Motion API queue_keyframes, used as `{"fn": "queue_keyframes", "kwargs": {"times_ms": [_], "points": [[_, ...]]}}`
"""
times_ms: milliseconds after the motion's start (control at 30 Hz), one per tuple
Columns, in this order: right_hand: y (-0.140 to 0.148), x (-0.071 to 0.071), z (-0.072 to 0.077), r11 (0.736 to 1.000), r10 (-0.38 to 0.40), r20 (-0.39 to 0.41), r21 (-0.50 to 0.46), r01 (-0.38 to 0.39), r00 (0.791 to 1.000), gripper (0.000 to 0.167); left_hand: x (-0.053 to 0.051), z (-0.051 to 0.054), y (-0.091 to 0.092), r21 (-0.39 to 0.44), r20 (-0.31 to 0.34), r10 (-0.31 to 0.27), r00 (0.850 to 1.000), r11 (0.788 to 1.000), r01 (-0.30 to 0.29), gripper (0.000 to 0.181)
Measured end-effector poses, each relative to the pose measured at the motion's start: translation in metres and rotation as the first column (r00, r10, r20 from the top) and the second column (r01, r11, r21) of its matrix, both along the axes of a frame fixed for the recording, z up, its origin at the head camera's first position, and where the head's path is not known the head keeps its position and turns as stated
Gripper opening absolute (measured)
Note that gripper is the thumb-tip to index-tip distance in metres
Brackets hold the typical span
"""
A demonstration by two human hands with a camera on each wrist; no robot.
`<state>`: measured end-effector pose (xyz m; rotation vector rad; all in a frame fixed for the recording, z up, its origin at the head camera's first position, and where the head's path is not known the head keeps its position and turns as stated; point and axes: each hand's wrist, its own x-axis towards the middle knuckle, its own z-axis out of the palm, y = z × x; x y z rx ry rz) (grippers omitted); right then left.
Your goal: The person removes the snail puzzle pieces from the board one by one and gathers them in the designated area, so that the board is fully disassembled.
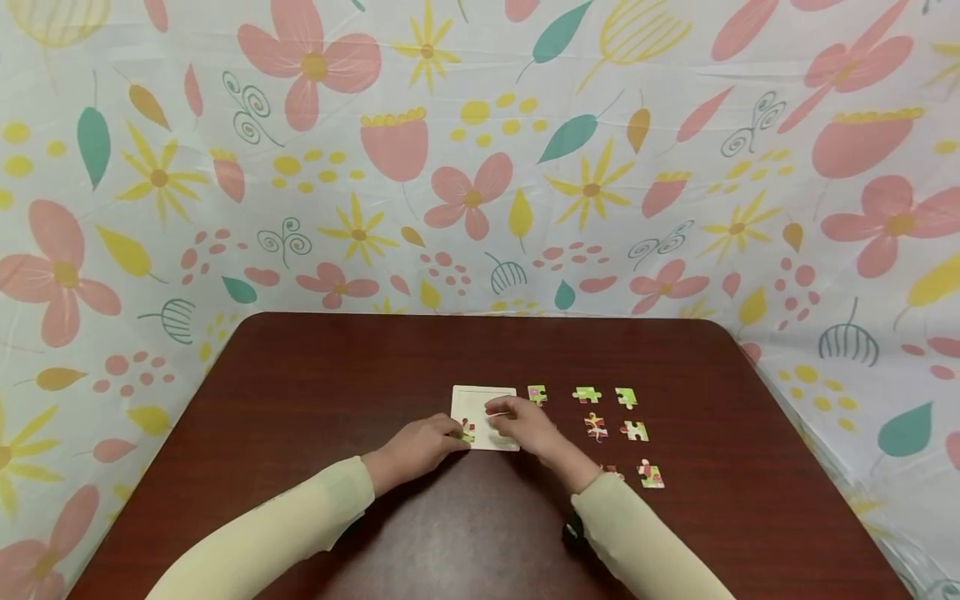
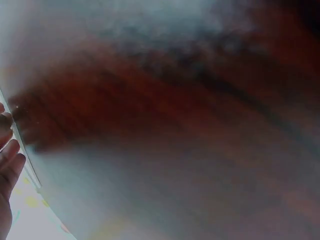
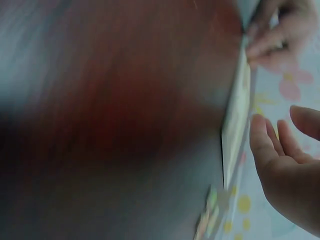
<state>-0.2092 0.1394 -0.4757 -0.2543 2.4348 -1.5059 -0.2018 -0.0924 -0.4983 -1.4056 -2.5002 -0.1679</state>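
Observation:
A white, square puzzle board (image 1: pixel 468 400) lies on the table, with a colourful jigsaw piece (image 1: pixel 468 431) at its lower left corner. My left hand (image 1: pixel 420 450) grips the board at that corner, fingertips beside the piece; in the right wrist view its fingers (image 3: pixel 267 52) meet the board's end. Above the board's right half is my right hand (image 1: pixel 527 427), fingers loosely bent and holding nothing. The right wrist view shows that hand (image 3: pixel 290 175) with thumb and fingers apart. Only a few fingers (image 2: pixel 12 162) show at the edge of the left wrist view.
Several loose jigsaw pieces (image 1: pixel 635 431) are spread to the right of the board. One piece (image 1: pixel 613 471) is partly hidden by the right forearm. The dark brown table (image 1: pixel 337 367) reaches back to a flower-patterned cloth (image 1: pixel 472 250).

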Motion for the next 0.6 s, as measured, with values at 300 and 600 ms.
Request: {"fn": "queue_keyframes", "kwargs": {"times_ms": [300,600], "points": [[-0.023,0.0,-0.007,0.995,0.026,-0.058,0.103,-0.02,0.998,0.025,-0.001,0.005,-0.011,-0.108,0.059,-0.018,0.998,0.994,0.024,0.027],[-0.029,-0.005,-0.006,0.988,0.059,-0.039,0.145,-0.053,0.997,0.024,0.006,0.009,-0.024,-0.282,0.068,-0.06,0.996,0.956,0.077,0.042]]}}
